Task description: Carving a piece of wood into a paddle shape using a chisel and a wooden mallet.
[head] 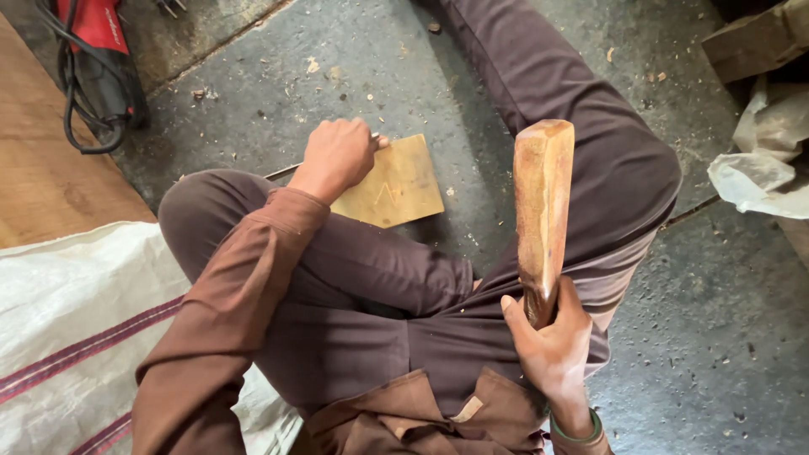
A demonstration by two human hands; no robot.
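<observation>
I sit on the floor with my legs folded. My left hand (337, 157) is closed around a thin metal tool, a chisel (283, 171), whose tip rests on a small square wooden block (396, 187) lying on the concrete floor. The block carries faint carved lines. My right hand (549, 337) grips the lower end of a thick wooden mallet (543, 206), held upright above my right knee, apart from the block.
A red power tool (94, 34) with a black cable lies at the top left beside a wooden board (42, 168). A white woven sack (76, 312) lies under me on the left. Crumpled plastic (758, 160) and timber sit at the right edge.
</observation>
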